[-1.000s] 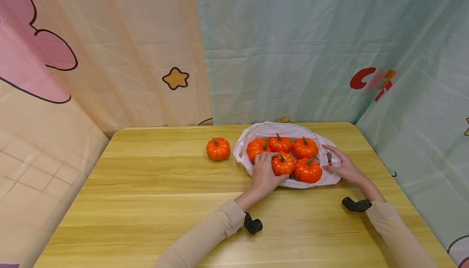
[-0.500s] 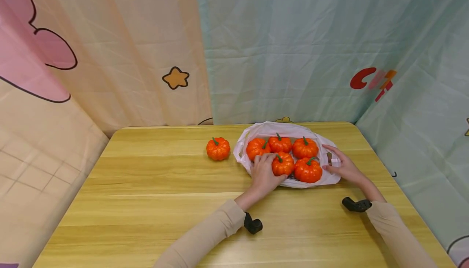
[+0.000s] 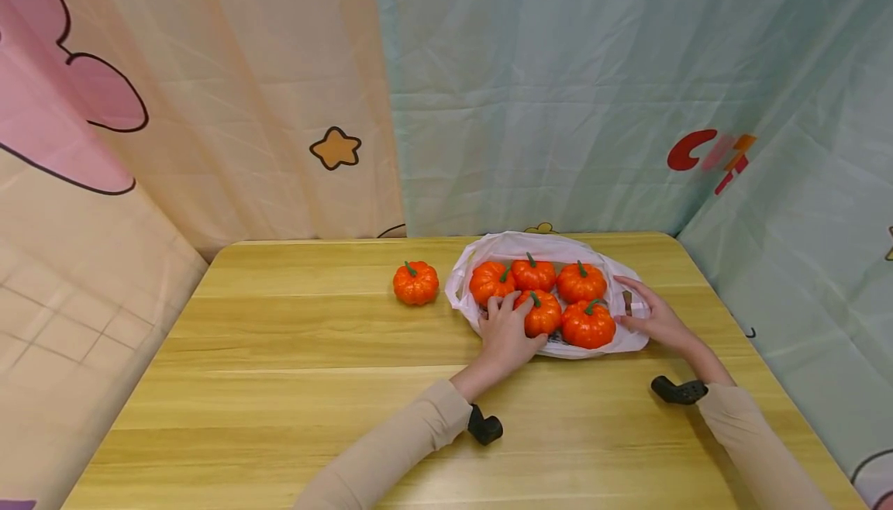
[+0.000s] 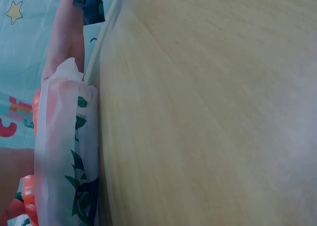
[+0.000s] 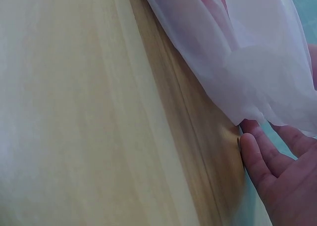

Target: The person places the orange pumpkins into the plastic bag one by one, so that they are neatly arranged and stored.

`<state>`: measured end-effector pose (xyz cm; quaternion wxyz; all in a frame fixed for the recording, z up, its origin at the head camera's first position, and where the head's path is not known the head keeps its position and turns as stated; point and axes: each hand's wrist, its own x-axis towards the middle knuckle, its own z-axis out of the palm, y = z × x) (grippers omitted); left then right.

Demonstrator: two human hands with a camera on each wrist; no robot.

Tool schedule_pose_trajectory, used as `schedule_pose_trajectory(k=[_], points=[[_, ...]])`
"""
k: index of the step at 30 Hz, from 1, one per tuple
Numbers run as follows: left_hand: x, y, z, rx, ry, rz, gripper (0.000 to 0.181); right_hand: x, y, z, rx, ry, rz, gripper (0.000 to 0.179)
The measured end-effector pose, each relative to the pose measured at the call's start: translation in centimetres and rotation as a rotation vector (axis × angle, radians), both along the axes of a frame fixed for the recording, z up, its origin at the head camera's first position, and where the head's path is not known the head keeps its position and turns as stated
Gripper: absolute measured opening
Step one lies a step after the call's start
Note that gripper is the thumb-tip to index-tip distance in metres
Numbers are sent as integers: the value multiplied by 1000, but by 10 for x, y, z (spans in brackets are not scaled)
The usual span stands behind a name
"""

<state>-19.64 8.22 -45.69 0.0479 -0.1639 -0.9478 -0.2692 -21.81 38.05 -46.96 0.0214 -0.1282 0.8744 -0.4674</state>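
Observation:
A white plastic bag (image 3: 516, 242) lies with its mouth open at the table's back right, several small orange pumpkins inside. My left hand (image 3: 508, 335) reaches over the front rim, fingers spread and loosely bent beside the front-left pumpkin (image 3: 544, 316), thumb near its front. At the bag's right end, my right hand (image 3: 659, 320) holds the rim between finger and thumb. In the right wrist view, thin plastic covers some right fingertips (image 5: 252, 146). The left wrist view shows the bag's side (image 4: 59, 151) with a green leaf print; part of the left hand (image 4: 15, 171) overlaps it.
One more pumpkin (image 3: 415, 284) stands on the wooden table (image 3: 293, 386), left of the bag. Printed curtains (image 3: 586, 91) hang behind the table and along both sides. A black camera mount (image 3: 484, 426) sticks out at the left wrist, another (image 3: 678, 390) at the right.
My left fingers have loosened and spread from the front-left pumpkin, and that hand has shifted slightly right. The pumpkin has tipped a little. My right hand and the bag stay put.

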Motion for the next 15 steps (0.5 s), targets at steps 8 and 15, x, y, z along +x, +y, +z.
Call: schedule_pose_trajectory(k=[8,15], points=[[2,0,1,11,-49,-4,63,-1,0,-3,-5,-1,3,74],[8,-8,7,43,36,-31,59,0,1,-4,11,-16,-13,74]])
